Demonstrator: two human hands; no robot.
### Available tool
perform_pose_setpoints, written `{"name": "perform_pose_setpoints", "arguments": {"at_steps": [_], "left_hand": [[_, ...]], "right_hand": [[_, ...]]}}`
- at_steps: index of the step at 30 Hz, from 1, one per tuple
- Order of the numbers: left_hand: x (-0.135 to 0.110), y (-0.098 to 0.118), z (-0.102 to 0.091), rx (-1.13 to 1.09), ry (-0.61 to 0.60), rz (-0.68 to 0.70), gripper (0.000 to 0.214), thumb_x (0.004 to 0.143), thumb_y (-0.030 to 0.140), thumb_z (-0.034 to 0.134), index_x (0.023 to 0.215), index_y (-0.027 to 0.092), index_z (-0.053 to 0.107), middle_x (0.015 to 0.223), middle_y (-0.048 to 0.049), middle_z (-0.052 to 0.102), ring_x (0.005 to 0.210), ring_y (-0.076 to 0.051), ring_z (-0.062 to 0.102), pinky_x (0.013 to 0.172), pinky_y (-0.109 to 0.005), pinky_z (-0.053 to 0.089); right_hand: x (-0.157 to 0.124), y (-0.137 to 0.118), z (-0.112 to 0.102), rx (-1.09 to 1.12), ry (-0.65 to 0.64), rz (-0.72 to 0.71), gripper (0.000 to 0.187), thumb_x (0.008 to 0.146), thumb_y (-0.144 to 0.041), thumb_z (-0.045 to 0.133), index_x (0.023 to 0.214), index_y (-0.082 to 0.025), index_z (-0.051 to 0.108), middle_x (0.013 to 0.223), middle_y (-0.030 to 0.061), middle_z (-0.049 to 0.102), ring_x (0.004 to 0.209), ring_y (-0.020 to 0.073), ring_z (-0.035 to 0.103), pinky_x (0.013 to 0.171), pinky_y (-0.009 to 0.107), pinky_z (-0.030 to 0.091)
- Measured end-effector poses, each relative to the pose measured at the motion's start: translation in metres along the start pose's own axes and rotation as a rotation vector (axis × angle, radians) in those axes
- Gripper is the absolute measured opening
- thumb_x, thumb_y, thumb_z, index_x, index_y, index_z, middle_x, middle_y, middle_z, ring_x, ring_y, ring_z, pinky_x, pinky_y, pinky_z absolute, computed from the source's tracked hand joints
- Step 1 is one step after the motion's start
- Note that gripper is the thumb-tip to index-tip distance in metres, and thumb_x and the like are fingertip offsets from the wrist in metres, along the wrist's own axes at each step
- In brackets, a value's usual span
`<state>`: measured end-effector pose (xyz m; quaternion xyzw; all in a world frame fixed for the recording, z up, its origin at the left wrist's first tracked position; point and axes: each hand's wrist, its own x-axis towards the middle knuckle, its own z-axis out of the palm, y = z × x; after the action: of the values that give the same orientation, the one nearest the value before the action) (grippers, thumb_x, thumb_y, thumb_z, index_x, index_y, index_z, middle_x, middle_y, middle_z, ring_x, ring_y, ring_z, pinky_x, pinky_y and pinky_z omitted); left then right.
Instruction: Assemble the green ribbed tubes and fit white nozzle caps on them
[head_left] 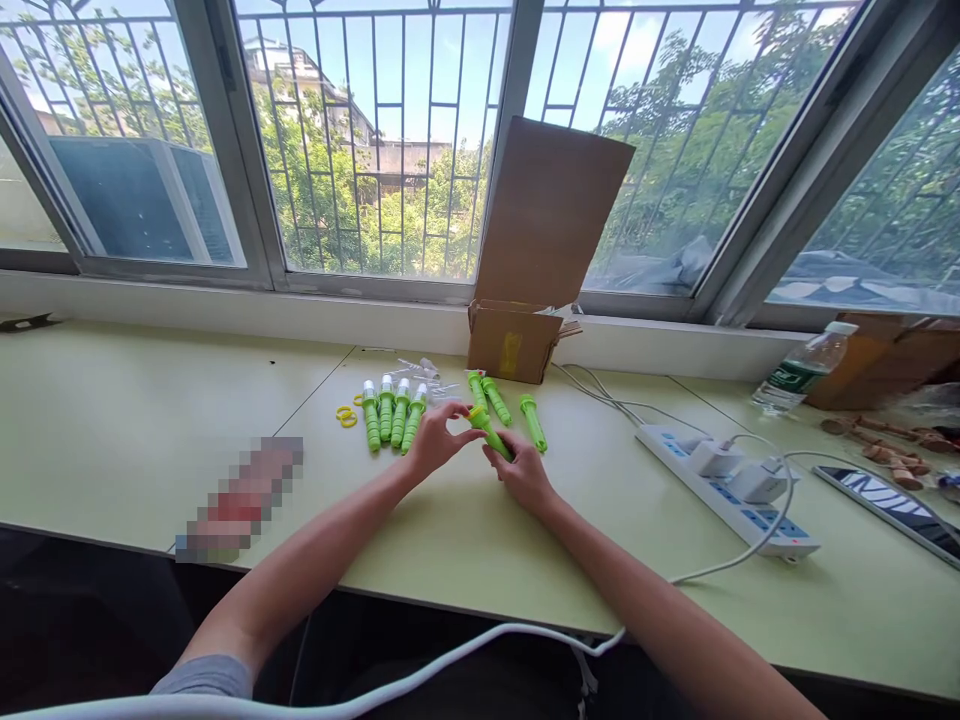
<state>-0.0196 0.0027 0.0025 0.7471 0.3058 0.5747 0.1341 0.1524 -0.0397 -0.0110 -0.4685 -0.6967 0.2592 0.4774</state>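
While both hands meet low over the pale bench [150, 420], the left hand [435, 437] pinches the yellow-ringed end of a green tube [489, 428] between thumb and fingertips. The right hand [527, 478] is closed around the tube's other end. Just left of the left hand, 4 white-tipped sticks [390, 412] lie side by side, with 2 yellow rings [346, 415] further left. Beyond the hands lie 3 loose tubes [496, 400], and an open cardboard box [514, 342] stands behind them. Well to the right of the right hand lies a white power strip [724, 487].
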Motion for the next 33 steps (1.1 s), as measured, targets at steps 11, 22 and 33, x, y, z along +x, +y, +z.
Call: {"name": "perform_pose_setpoints", "arguments": {"at_steps": [11,22,33], "left_hand": [[0.0002,-0.0027,0.0059,0.017,-0.012,-0.019,0.037,0.066,0.043,0.075,0.089,0.019,0.06,0.093,-0.0052,0.068,0.084,-0.019,0.066,0.073,-0.035,0.058],[0.0023,-0.004,0.0073,-0.007,-0.026,-0.034,0.034,0.068,0.042,0.074,0.089,0.019,0.06,0.093,-0.0042,0.068,0.083,-0.018,0.066,0.072,-0.034,0.058],[0.003,-0.0032,0.0072,0.0,-0.026,-0.022,0.033,0.069,0.042,0.072,0.09,0.019,0.061,0.092,-0.0041,0.068,0.083,-0.017,0.066,0.071,-0.034,0.058]], "right_hand": [[-0.0006,-0.0017,-0.0023,0.278,-0.086,0.205,0.028,0.073,-0.044,0.062,0.078,-0.017,0.06,0.048,-0.0063,0.046,0.032,0.0068,0.036,0.03,0.021,0.028],[0.0008,-0.0003,-0.0033,0.453,-0.11,0.268,0.029,0.069,-0.043,0.067,0.079,-0.017,0.06,0.049,-0.0064,0.048,0.031,0.0065,0.037,0.027,0.02,0.027],[0.0007,-0.0058,-0.0063,0.462,-0.113,0.346,0.039,0.065,-0.048,0.069,0.084,-0.016,0.06,0.049,-0.0057,0.05,0.032,0.0066,0.038,0.028,0.02,0.026]]}}
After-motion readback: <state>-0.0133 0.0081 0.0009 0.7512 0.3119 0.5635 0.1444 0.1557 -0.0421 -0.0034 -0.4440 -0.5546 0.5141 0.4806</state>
